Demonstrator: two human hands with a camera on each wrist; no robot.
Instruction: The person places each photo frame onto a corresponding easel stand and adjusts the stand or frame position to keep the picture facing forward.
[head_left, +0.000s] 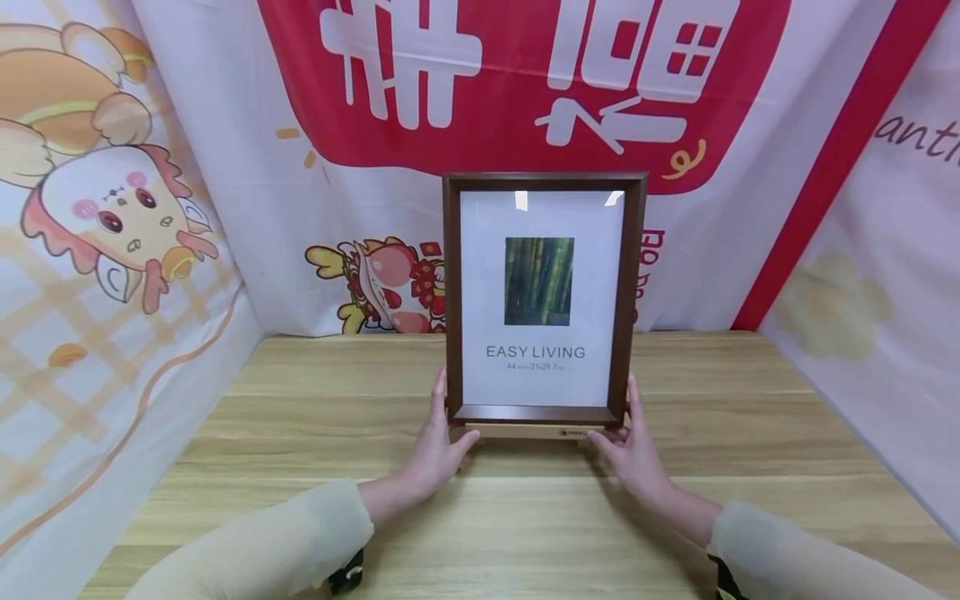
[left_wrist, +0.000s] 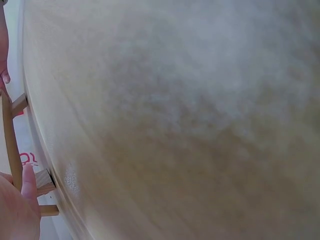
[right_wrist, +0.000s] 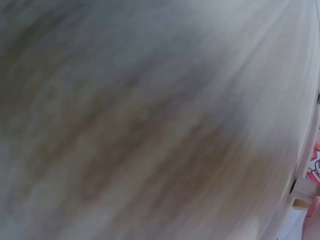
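In the head view a brown picture frame (head_left: 637,275), with a bamboo picture and the words EASY LIVING, stands upright on a light wooden display stand (head_left: 525,432). My left hand (head_left: 435,450) holds the stand's left end, thumb in front of the ledge and a finger along the frame's side. At the other end my right hand (head_left: 637,458) grips it the same way. The left wrist view shows part of the left hand (left_wrist: 17,210) beside the stand's legs (left_wrist: 47,187). Only a bit of the right hand (right_wrist: 311,222) appears in the right wrist view.
A wood-grain table (head_left: 330,408) lies under the stand. Behind it hangs a white cloth with a large red print (head_left: 510,150). Printed cloths border the left (head_left: 82,333) and right (head_left: 862,333) sides.
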